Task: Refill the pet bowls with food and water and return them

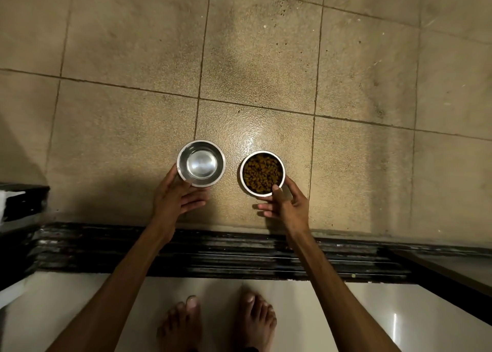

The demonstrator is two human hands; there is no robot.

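At the far left edge a dark block [21,202] of some kind sits on the floor, too shadowed to identify; just right of it the left hand [177,197] reaches out over the door track [213,253] to the water bowl [201,163], a shiny steel bowl standing on the tan floor tiles [266,58]; the thumb lies against the bowl's left rim and the fingers stretch under its near edge, so this grip looks like a loose, half-open hold on the rim, suited to setting a full bowl down level; whether the bowl holds water I cannot tell for certain, though the bright sheen inside suggests it does. Just beside it, apart and not touching, stands the food bowl [262,173], heaped with brown kibble; the right hand [285,205] holds it at the near rim, thumb hooked over the edge and onto the kibble side, first fingers curled round the outer wall, the remaining fingers spread loose toward the left. Both bowls rest on the outdoor tiles just beyond the track, side by side, probably their usual feeding place; the person stands on the pale indoor floor [346,311], bare feet [215,322] near the threshold, leaning forward to reach; judging from this, the refill is done and only letting go remains.
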